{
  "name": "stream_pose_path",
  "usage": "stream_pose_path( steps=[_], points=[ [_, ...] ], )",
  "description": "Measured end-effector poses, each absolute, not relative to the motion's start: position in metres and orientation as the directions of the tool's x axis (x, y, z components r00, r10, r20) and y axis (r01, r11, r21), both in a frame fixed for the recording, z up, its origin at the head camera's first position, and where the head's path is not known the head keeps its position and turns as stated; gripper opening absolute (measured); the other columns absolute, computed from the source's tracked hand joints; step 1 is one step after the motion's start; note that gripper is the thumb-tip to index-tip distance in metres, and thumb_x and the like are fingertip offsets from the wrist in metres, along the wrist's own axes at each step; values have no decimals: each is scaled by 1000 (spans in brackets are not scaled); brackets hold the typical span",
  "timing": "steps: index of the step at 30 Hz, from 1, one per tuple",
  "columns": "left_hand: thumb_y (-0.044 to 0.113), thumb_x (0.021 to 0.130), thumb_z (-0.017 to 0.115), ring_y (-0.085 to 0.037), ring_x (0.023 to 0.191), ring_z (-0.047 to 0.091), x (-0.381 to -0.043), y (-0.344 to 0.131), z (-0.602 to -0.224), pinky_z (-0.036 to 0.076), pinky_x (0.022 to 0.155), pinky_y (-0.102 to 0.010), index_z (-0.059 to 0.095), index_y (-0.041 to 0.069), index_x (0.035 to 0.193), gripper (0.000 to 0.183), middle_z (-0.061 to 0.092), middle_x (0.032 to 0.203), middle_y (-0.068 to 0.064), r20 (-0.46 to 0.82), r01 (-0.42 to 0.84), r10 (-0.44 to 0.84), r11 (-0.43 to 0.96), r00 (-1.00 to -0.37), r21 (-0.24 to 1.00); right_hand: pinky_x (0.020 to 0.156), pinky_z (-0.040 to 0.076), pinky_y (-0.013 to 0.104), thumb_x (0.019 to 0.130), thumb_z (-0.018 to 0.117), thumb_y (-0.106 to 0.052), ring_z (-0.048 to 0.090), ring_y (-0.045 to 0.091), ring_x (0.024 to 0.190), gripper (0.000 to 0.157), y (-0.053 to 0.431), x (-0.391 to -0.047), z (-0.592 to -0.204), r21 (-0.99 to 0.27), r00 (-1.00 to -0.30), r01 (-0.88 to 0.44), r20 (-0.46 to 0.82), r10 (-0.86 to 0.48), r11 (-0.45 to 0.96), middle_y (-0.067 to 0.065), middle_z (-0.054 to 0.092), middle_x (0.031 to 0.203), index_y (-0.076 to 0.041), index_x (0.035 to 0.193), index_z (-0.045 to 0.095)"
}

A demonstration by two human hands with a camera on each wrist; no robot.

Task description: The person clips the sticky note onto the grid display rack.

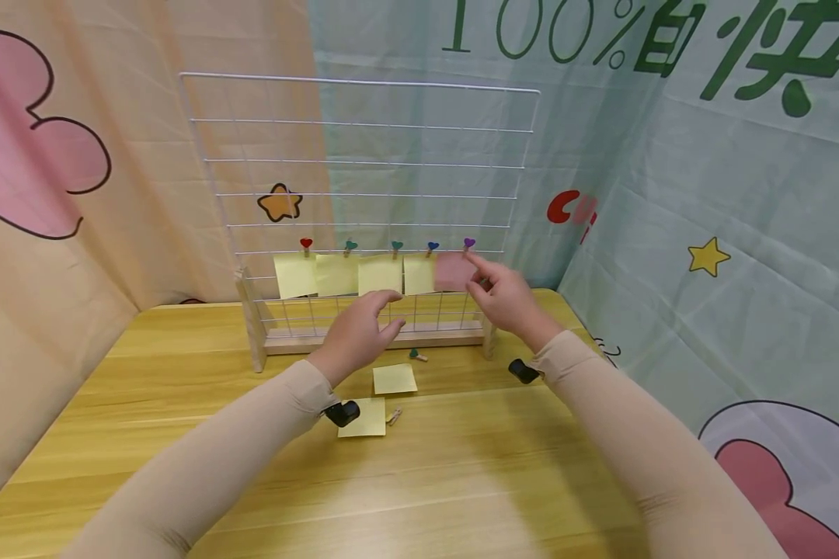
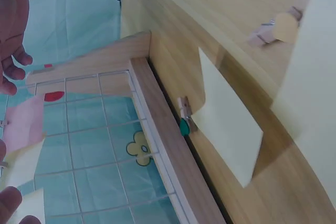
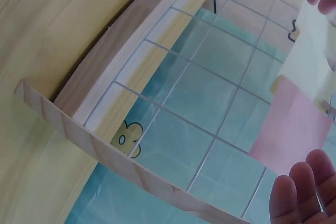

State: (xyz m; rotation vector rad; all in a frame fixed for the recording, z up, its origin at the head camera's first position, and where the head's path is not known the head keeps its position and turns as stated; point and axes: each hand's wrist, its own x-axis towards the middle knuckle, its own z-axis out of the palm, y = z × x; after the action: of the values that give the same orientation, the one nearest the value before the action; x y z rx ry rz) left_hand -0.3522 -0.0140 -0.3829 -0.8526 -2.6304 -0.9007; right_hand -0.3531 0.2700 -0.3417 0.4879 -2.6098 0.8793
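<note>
A pink sticky note (image 1: pixel 454 272) hangs on the white wire grid (image 1: pixel 363 162) under a purple heart clip (image 1: pixel 469 243). My right hand (image 1: pixel 509 299) is beside it, index fingertip close to that clip; whether it touches cannot be told. In the right wrist view the fingers (image 3: pixel 302 187) show below the pink note (image 3: pixel 294 127), holding nothing. My left hand (image 1: pixel 356 334) hovers before the grid's lower part, thumb and index finger spread apart, nothing between them. Several yellow sticky notes (image 1: pixel 296 276) hang left of the pink one, with heart clips above, the leftmost red (image 1: pixel 306 243).
On the wooden table (image 1: pixel 461 466) lie two yellow notes, one farther (image 1: pixel 395 379) and one nearer (image 1: pixel 363 419). A green-topped clip (image 1: pixel 417 355) lies near the grid's wooden base (image 1: pixel 377 340), another small clip (image 1: pixel 395 417) by the nearer note. Printed curtains (image 1: pixel 671 326) enclose the table.
</note>
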Motion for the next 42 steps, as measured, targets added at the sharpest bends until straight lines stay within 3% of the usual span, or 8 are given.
stream_pose_path(
  steps=[10,21,24,28,29,32,35,42],
  points=[
    [38,105,65,-32,142,56,-344,-31,-387,48,116,-51,54,13,152,55,59,153,-9,373,608,482,665,-793,433,69,58,29,106,62,-14,71,26,94,55,269,-344,-352,-517,-873,-452,425,-241,727,14,71,112,-7,158,47],
    [39,105,65,-34,146,52,-340,-45,-392,43,120,-53,50,11,155,59,55,157,-10,361,624,512,681,-779,383,106,55,55,106,64,-22,64,37,130,57,267,-334,-363,-512,-905,-399,355,-236,761,18,64,144,-12,159,47],
    [38,104,66,-35,147,50,-338,-48,-393,41,121,-57,50,11,155,60,55,157,-11,356,625,515,685,-779,376,101,58,53,106,64,-23,69,38,118,57,265,-331,-366,-484,-903,-403,349,-251,776,17,62,149,-10,159,47],
    [40,104,67,-36,147,50,-335,-52,-396,39,120,-63,50,11,155,61,55,157,-11,353,628,523,695,-776,350,90,61,50,106,65,-22,67,39,74,57,263,-329,-371,-455,-891,-428,359,-279,781,17,58,153,-8,158,48],
    [40,103,67,-37,148,49,-335,-53,-397,38,120,-64,50,11,155,62,55,157,-11,349,627,525,697,-777,348,92,60,51,106,65,-21,67,39,74,57,262,-328,-372,-451,-887,-435,363,-285,780,17,57,154,-7,158,48],
    [41,103,67,-39,151,44,-333,-57,-400,36,120,-67,49,13,156,63,53,159,-10,331,618,525,707,-784,343,104,56,51,105,66,-22,74,37,101,57,260,-327,-376,-435,-881,-447,364,-302,781,16,56,156,-6,157,49],
    [40,103,68,-42,153,40,-332,-60,-402,33,121,-68,48,13,157,64,51,161,-11,315,610,524,712,-792,349,117,47,53,105,67,-22,57,34,141,57,258,-326,-380,-408,-874,-463,359,-329,787,16,55,157,-4,156,50],
    [43,101,70,-44,155,35,-327,-69,-407,28,122,-70,44,14,160,70,48,163,-12,275,588,519,727,-809,355,120,43,52,105,66,-22,52,34,146,58,254,-327,-391,-403,-875,-475,312,-371,782,16,53,159,-4,157,47]
  ],
)
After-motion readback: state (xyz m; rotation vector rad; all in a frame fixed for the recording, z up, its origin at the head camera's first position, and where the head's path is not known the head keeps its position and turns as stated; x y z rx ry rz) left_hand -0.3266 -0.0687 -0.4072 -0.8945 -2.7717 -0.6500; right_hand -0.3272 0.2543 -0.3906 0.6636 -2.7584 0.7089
